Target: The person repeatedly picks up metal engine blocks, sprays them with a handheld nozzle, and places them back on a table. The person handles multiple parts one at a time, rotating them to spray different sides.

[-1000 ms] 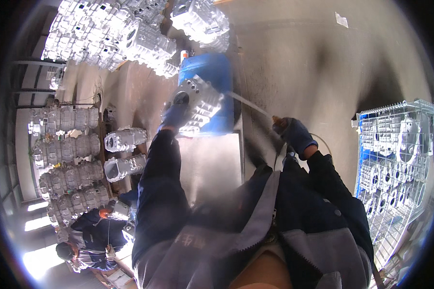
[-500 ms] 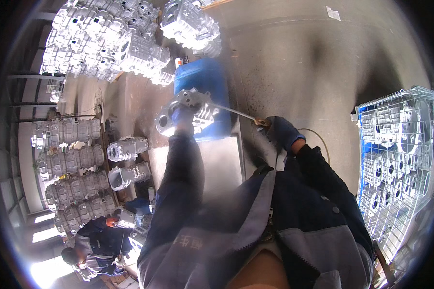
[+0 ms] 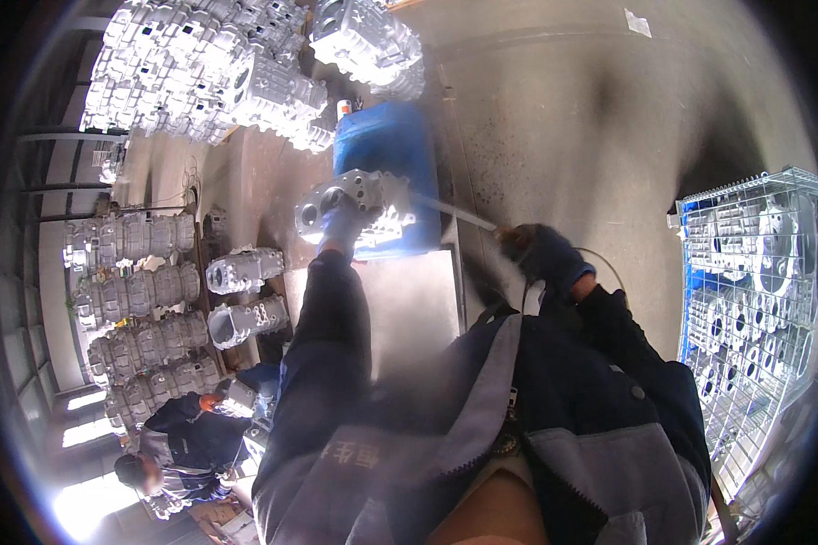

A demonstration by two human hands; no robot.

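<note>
Gloved hands (image 3: pixel 341 218) (image 3: pixel 554 258) hold ribbed metal casting (image 3: pixel 386 196) and slim rod (image 3: pixel 460 213).

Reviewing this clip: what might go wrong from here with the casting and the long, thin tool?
The long, thin tool in the right hand points toward the metal casting; a slip might strike the left hand.

Only the left hand grips the casting, so it could twist or slide against the blue support.

The thin curved line beside the right hand could snag.
</note>
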